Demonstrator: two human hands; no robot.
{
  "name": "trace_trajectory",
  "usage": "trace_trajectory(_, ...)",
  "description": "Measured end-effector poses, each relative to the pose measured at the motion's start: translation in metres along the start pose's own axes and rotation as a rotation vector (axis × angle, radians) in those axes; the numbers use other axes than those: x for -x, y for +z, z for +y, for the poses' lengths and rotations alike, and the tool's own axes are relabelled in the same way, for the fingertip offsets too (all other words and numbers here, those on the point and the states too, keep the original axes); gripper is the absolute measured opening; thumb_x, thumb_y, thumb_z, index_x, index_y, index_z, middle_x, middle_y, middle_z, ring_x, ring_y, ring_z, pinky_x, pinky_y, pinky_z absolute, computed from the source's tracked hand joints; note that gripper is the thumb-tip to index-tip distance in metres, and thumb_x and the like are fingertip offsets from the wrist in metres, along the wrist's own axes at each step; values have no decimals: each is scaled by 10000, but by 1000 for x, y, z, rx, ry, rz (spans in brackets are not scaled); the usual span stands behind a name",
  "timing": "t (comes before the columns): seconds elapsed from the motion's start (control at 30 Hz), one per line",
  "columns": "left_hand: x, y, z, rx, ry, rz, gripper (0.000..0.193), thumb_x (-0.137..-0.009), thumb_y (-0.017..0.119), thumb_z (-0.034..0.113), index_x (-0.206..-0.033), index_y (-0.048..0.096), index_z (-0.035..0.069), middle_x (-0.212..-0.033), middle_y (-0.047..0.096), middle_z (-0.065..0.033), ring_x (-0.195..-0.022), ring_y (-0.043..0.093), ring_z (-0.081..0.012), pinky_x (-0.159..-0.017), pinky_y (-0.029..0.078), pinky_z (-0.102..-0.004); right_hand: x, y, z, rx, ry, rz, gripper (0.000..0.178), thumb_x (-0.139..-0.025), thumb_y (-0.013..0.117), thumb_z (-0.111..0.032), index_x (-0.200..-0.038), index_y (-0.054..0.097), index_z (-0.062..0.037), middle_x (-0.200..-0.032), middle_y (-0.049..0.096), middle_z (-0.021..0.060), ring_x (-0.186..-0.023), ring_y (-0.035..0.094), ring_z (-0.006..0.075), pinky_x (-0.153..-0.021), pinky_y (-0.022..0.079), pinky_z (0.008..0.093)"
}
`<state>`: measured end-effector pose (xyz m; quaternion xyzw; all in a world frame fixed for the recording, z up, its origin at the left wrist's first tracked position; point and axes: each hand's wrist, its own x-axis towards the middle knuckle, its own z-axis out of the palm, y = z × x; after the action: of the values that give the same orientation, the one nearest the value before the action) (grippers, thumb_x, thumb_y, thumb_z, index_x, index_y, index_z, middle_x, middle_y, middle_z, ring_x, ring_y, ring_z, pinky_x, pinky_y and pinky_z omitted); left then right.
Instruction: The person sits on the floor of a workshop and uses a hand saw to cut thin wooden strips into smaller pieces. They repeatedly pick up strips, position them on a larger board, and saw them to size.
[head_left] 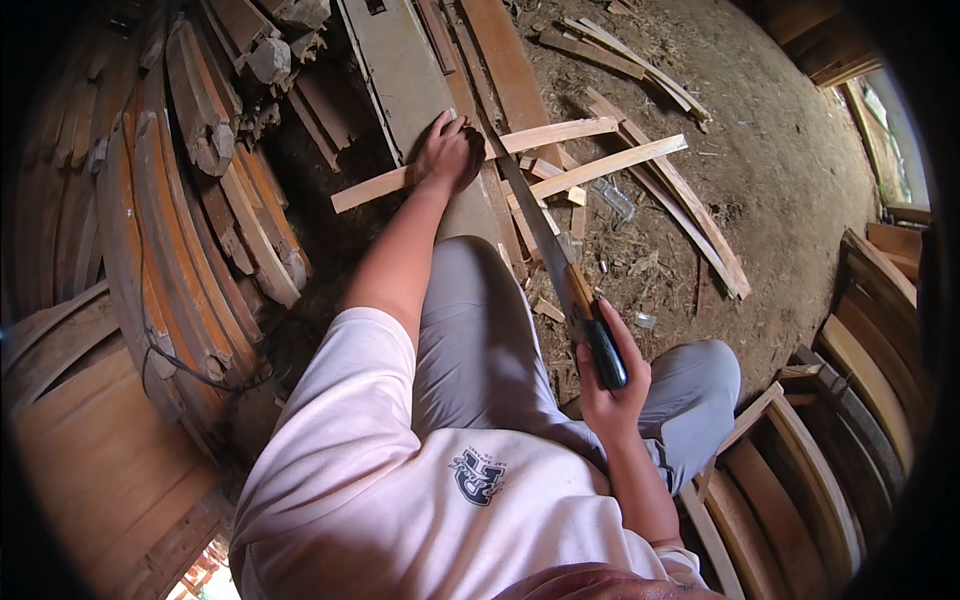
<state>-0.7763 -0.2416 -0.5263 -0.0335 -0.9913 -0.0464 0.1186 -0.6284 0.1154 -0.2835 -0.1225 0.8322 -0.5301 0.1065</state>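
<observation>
My right hand (618,390) is closed round the dark handle of a handsaw (540,225). The saw's long narrow blade slants up and away to the left, its far part meeting a thin wooden strip (565,132). That strip lies crosswise over a long plank (415,85). My left hand (448,155) presses the strip down on the plank, its fingers curled over it just left of the blade; the fingertips are partly hidden. My left knee, in grey trousers, is beside the plank's near end.
Another pale strip (620,165) and short offcuts (547,310) lie right of the plank. Longer strips (690,205) and a clear plastic piece (613,198) rest on the dirt floor. Stacked timber (165,230) fills the left side; wooden frames (810,470) stand at the lower right.
</observation>
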Motion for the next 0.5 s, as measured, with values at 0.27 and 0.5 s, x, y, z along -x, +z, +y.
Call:
trace_trajectory(0.27, 0, 1, -1, -46, -23, -44, 253, -912, 559, 226, -980, 764, 93, -1101, 750, -112, -1339, 545, -237, -1237, 256, -441, 4, 0, -1, 0, 13, -5, 528, -890, 696, 3, -1407, 587, -17, -1089, 754, 143, -943, 705, 110, -820, 526, 252)
trace_trajectory(0.5, -2, 4, 3, -126, 3, -37, 232, -883, 594, 224, -962, 764, 88, -1085, 750, -115, -1341, 541, -250, -1241, 257, -437, 4, -2, -4, 24, -16, 22, 511, -891, 690, 2, -1393, 598, -21, -1084, 755, 153, -940, 713, 119, -815, 528, 254)
